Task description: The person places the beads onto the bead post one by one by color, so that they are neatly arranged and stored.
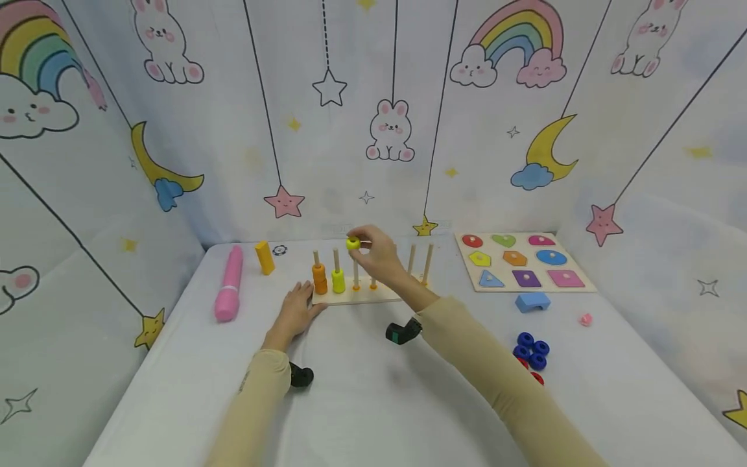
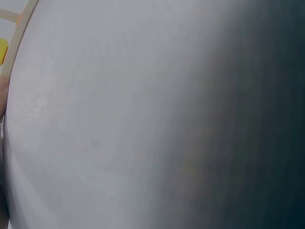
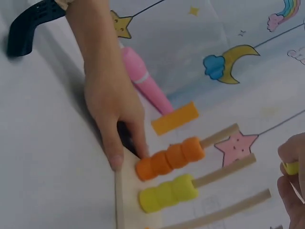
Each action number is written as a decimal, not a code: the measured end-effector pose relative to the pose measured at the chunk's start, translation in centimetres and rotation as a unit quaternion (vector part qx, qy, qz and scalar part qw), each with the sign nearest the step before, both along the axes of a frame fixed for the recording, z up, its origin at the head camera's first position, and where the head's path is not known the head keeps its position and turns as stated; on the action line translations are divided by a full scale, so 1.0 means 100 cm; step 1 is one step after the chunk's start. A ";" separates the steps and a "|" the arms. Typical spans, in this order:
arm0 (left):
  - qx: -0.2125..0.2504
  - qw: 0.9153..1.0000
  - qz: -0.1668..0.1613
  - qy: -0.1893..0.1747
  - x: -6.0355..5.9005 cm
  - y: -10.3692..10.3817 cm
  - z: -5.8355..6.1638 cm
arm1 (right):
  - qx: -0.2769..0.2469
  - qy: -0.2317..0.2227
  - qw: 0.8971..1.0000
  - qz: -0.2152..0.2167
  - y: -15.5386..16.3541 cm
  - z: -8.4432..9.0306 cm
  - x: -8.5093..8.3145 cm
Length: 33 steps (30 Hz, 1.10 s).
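Yellow, and pinched between the fingertips of the right hand (image 1: 379, 254), a small ring (image 1: 353, 243) is held in the air just above the top of a bare wooden peg (image 1: 355, 277). The right wrist view shows the same ring (image 3: 291, 167) at the edge of the frame, gripped by curled fingers (image 3: 291, 155).

Below that hand sits a pale wooden base (image 1: 356, 296) with a row of upright pegs. To the left of the held ring, one peg carries a stack of yellow rings (image 1: 338, 281), and the peg beyond it carries a stack of orange rings (image 1: 319, 279). To the right of the hand, two more pegs (image 1: 420, 263) stand bare.

The left hand (image 1: 296, 312) lies flat on the white table (image 1: 362, 402), fingers straight and relaxed, its fingertips touching the left end of the base. It grips nothing. The left wrist view shows almost only blurred tabletop.

Left of the left hand, well apart, lie a pink cylinder (image 1: 229, 283) and, beyond it, a small orange block (image 1: 264, 257). Far to the right of the right hand lies a shape puzzle board (image 1: 522, 261), with a blue arch block (image 1: 532, 301) just in front of it. Near the right forearm sits a cluster of blue rings (image 1: 532, 349) with red rings (image 1: 537, 377) beside them, and a small pink piece (image 1: 586, 318) lies farther right.
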<state>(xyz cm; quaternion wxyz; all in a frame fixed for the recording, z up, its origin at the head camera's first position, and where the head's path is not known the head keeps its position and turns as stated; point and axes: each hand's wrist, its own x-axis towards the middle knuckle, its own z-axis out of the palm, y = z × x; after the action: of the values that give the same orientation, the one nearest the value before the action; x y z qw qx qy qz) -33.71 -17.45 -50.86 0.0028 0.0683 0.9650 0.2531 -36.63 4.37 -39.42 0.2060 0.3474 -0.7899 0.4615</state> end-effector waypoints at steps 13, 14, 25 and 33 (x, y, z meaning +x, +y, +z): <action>0.003 1.000 0.002 0.000 -0.002 0.005 -0.002 | 0.085 -0.044 0.995 -0.035 -0.032 0.000 -0.014; 0.003 1.000 0.002 0.002 -0.002 0.004 -0.001 | 0.086 -0.041 0.995 -0.034 -0.033 -0.001 -0.014; 0.003 1.000 -0.006 0.007 -0.003 0.006 0.000 | 0.111 -0.028 0.992 -0.046 -0.025 -0.002 -0.013; -0.010 1.000 -0.006 0.009 -0.001 0.003 -0.001 | -0.021 -0.070 0.997 0.013 0.016 0.004 0.004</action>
<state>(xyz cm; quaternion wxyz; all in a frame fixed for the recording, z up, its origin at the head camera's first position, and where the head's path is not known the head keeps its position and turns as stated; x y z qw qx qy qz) -33.79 -17.11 -50.94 -0.0036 0.0768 0.9671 0.2425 -36.23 5.96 -39.05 0.1511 0.3198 -0.7880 0.5040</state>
